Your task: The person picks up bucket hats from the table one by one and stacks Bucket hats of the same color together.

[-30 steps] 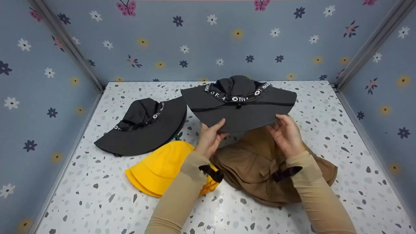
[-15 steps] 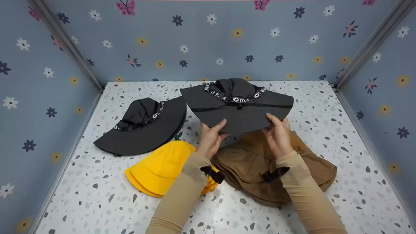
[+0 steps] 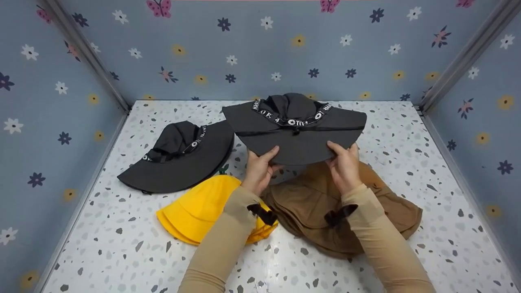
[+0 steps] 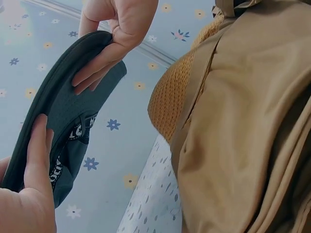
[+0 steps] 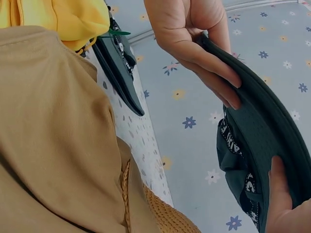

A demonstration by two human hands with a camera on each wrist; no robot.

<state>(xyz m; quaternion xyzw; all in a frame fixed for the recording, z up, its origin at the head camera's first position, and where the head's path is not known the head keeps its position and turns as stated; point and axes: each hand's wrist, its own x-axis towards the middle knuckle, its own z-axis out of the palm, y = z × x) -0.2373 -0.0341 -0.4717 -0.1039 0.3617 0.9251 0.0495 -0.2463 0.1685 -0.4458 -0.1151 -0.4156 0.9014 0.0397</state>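
A dark grey wide-brimmed sun hat [image 3: 293, 146] with a black-and-white lettered band is held up by its near brim edge. My left hand [image 3: 259, 170] pinches the brim left of the middle, thumb on top and fingers beneath. To the right of it, my right hand [image 3: 345, 166] grips the same brim the same way. Both wrist views show the fingers [image 4: 99, 68] spread along the brim's underside. Below the held hat lies a stack of brown hats [image 3: 309, 203], partly hidden by my right forearm; a woven straw-like part [image 4: 167, 97] shows at its edge.
Another dark grey hat [image 3: 191, 167] with a lettered band lies at the left of the speckled white table [image 3: 122, 252]. In front of it sit yellow hats [image 3: 203, 203], stacked, partly behind my left forearm. Flower-patterned walls [image 3: 260, 49] enclose the back and sides.
My right hand has slid left along the brim, closer to my left hand. The held hat has shifted slightly left. The other hats lie as before.
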